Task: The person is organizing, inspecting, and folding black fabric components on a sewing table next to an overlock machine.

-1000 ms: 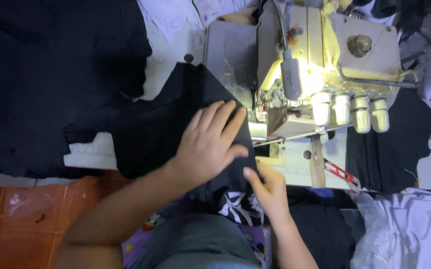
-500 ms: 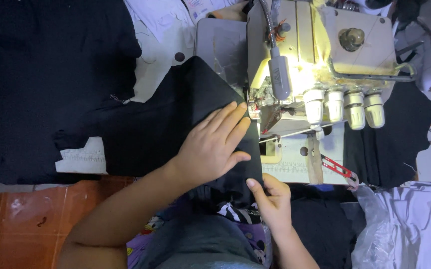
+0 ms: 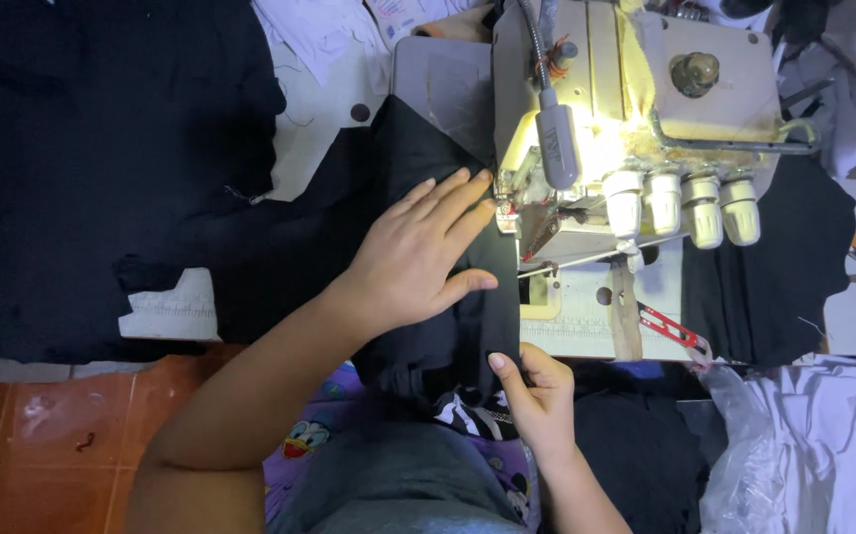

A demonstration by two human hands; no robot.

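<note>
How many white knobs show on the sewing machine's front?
4 white knobs, side by side in a row along the sewing machine front, right of the lamp. Others may be hidden.

The sewing machine (image 3: 636,129) stands on the counter (image 3: 586,321) toward its far right. A fabric piece (image 3: 448,267) lies just left of the machine, draping over the counter's near edge. A fabric pile (image 3: 82,168) covers the counter's left end. Snips (image 3: 675,331) lie near the near edge, before the machine.
</note>
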